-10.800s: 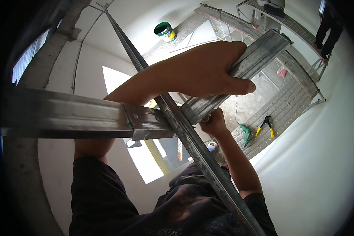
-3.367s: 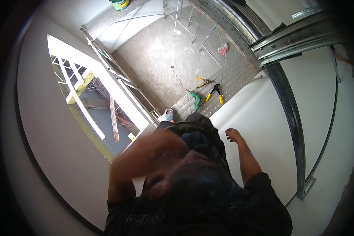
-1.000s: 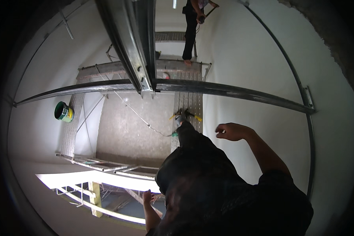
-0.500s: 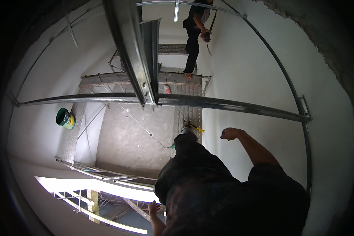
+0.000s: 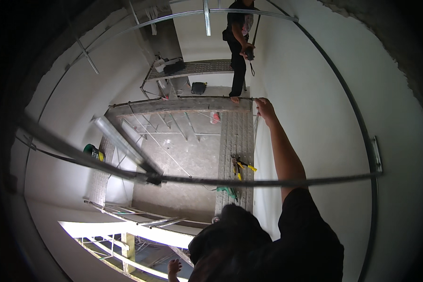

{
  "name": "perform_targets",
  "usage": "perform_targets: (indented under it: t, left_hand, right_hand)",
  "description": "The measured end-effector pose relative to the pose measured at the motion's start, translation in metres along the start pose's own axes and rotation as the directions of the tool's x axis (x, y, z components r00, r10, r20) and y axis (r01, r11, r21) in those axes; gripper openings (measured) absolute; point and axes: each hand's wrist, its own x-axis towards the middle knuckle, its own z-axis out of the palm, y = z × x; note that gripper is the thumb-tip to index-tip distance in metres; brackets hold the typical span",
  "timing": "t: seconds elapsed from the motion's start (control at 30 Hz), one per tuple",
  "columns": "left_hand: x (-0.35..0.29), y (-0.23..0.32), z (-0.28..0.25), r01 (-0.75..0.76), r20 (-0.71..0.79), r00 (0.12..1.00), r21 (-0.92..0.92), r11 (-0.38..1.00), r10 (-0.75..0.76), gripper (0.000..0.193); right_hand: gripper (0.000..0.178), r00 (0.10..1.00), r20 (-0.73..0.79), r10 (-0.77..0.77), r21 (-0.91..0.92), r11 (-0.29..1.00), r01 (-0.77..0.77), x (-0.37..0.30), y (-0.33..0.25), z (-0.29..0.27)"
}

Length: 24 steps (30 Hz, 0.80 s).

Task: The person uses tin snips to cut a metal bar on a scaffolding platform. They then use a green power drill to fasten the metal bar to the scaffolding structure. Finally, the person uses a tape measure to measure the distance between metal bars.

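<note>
From the left: a long metal bar (image 5: 221, 181) spans the view toward the right wall, a shorter metal channel (image 5: 123, 140) meeting it left of centre. A bucket (image 5: 95, 153) stands beyond. The left hand (image 5: 175, 267) is low, before the bright opening (image 5: 174, 237), fingers parted. A green drill (image 5: 227, 191) and yellow-handled tools (image 5: 239, 165) lie on the perforated planking (image 5: 230, 136). The right hand (image 5: 264, 109) is raised, fingers partly bent (any grip cannot be determined), its forearm crossing behind the bar

Left forearm (image 5: 173, 278) mostly beyond lower edge, metal channel (image 5: 127, 146) blurred.
</note>
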Motion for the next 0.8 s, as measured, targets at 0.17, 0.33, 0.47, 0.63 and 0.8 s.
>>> perform_targets:
  t: [0.17,0.33,0.47,0.63,0.8]
  left_hand:
    - [-0.017,-0.003,-0.063,-0.175,-0.040,0.981,0.253,0.952,0.191,0.031]
    - [-0.034,0.034,-0.054,-0.195,-0.202,0.948,0.248,0.949,0.247,0.031]
    - [-0.044,0.072,-0.045,-0.305,-0.180,0.902,0.378,0.874,0.393,0.033]
    - [-0.058,0.025,-0.019,-0.184,-0.217,0.930,0.424,0.887,0.297,0.037]
    - [-0.094,-0.071,-0.045,-0.075,-0.155,0.967,0.590,0.804,0.204,0.039]
  right_hand:
    - [0.060,0.980,-0.164,-0.114,-0.006,0.993,0.115,0.050,-0.021,0.027]
    - [0.065,0.927,-0.298,-0.225,-0.128,0.972,0.195,0.098,-0.018,0.020]
    - [0.067,0.880,-0.389,-0.273,-0.231,0.954,0.193,0.165,-0.018,0.000]
    - [0.083,0.837,-0.447,-0.316,-0.346,0.924,0.165,0.212,-0.027,-0.008]
    - [0.119,0.942,-0.271,-0.200,-0.271,0.954,0.125,0.243,0.024,0.008]
